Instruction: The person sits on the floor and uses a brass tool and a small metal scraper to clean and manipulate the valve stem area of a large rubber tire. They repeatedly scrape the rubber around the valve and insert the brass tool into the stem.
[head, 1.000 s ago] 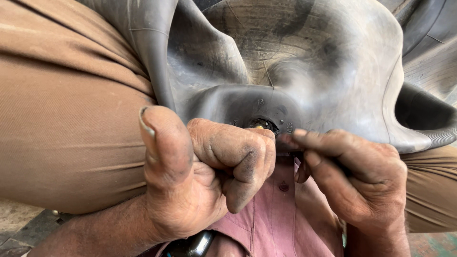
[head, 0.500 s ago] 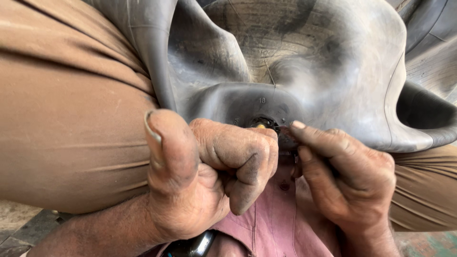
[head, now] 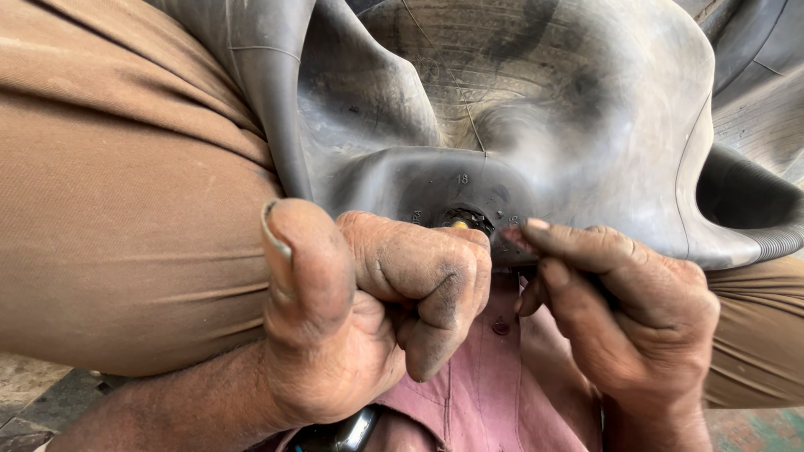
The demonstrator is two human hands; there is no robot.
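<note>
A slack black rubber inner tube (head: 586, 109) lies across my lap, its round valve patch facing me. A small brass valve tip (head: 459, 223) pokes out just above my left hand (head: 368, 310), which is clenched in a fist around the valve stem with the thumb sticking up. My right hand (head: 620, 318) comes in from the right. Its fingertips pinch the rubber at the right edge of the valve patch, touching the left fist's knuckles. Whatever lies inside either hand is hidden.
My tan trouser legs (head: 126, 209) fill the left side and show again at the far right (head: 754, 335). A pink shirt front (head: 477, 393) shows between my hands. A dark wristband (head: 343, 434) sits at my left wrist. Stone floor (head: 33, 402) shows at bottom left.
My right hand's fingertips have crept slightly up and closer to the valve. The left fist keeps its grip and has hardly shifted.
</note>
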